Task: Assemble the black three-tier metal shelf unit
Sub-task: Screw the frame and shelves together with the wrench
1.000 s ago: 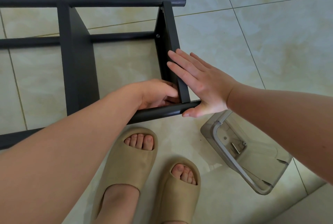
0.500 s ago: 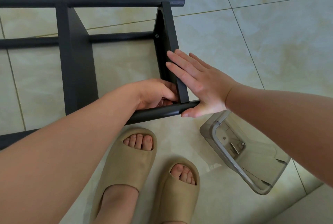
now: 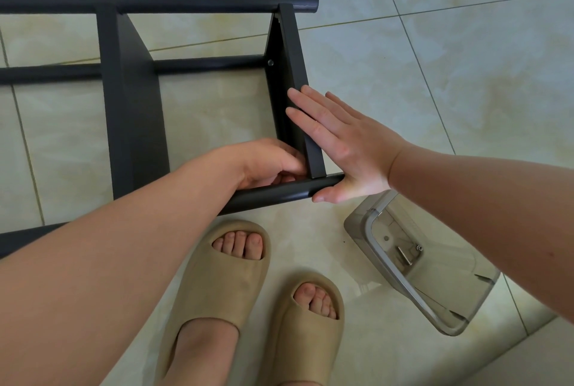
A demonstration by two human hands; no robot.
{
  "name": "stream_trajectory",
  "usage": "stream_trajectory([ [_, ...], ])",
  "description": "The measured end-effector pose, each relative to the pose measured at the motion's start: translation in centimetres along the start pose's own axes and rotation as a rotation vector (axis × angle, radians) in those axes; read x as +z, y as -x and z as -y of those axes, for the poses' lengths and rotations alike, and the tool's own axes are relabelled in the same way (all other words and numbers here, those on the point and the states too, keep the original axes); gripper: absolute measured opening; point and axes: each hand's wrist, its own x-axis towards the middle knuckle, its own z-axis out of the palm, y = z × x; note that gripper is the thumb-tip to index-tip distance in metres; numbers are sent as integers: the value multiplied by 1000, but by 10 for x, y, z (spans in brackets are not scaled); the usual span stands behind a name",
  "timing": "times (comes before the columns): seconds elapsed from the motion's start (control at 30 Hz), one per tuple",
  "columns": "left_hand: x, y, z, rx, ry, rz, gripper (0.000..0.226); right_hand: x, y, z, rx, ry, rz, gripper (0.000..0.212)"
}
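well, i see the black shelf unit [image 3: 133, 124] lying on its side on the tile floor [image 3: 435, 75], filling the upper left and middle of the frame. the right hand [image 3: 348, 149] lies flat on the end panel [image 3: 289, 53], fingers [image 3: 306, 118] straight. the left hand [image 3: 267, 162] curls at the corner where that panel meets the near tube [image 3: 273, 194]; i cannot tell what it holds. lower right, a clear box [image 3: 459, 286] holds a small metal pin [image 3: 405, 255] and a screw [image 3: 419, 248].
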Motion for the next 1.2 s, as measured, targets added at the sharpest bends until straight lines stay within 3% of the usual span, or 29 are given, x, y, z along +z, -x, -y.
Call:
stream_trajectory([
  [0.43, -3, -5, 2, -32, 84, 56, 16, 0, 0, 0, -4, 7, -5, 122],
  [0.53, -2, -4, 2, -69, -23, 52, 33, 0, 0, 0, -3, 8, -8, 122],
  [0.67, 1, -3, 2, -1, -6, -11, 12, 0, 0, 1, -4, 8, -13, 122],
  [1.2, -3, -7, 5, 36, 48, 50, 14, -2, -1, 1, 8, 10, 11, 123],
])
